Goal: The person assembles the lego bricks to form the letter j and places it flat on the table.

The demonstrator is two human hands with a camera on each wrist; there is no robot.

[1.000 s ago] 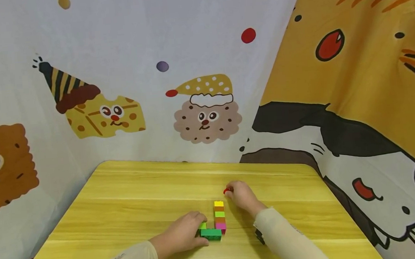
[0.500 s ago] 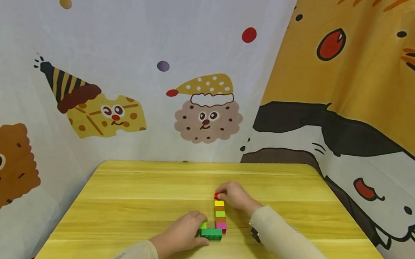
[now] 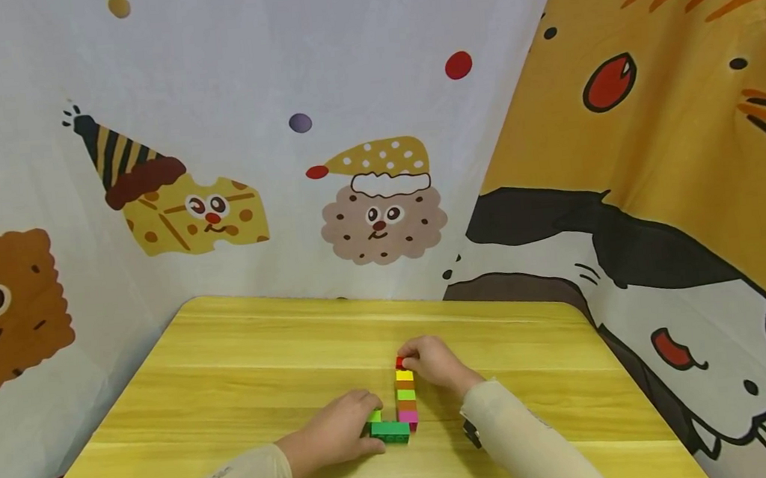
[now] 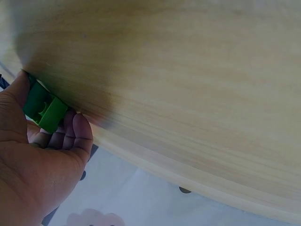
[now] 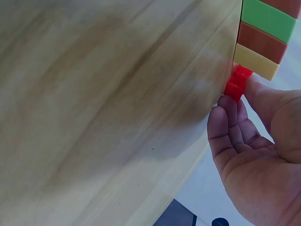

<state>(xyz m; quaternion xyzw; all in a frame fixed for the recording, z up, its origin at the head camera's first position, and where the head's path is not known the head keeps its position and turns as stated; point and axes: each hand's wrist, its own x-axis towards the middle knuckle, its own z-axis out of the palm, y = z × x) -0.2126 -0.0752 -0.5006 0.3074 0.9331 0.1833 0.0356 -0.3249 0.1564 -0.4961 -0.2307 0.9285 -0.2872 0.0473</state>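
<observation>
On the wooden table, my left hand (image 3: 340, 430) grips a light green brick (image 3: 375, 416) and a dark green brick (image 3: 391, 433) at their left end; thumb and fingers curl around them in the left wrist view. A row of joined bricks runs away from the dark green one: magenta (image 3: 407, 418), brown-orange, lime (image 3: 406, 395), brown-orange again, then yellow (image 3: 404, 376) at the far end. My right hand (image 3: 436, 362) pinches a small red brick (image 5: 237, 84) between thumb and fingers, right beside the yellow brick. Whether red and yellow are joined, I cannot tell.
The table (image 3: 262, 338) has a rounded far edge. Behind it hangs a white cloth (image 3: 211, 117) printed with cartoon food, and an orange cartoon panel (image 3: 618, 138) is at the right. A small dark object (image 3: 471, 433) shows at the right sleeve.
My right hand has moved left with the red brick, from beyond the row's right side to its yellow end, and has stayed there this last half second. The left hand keeps its place.
</observation>
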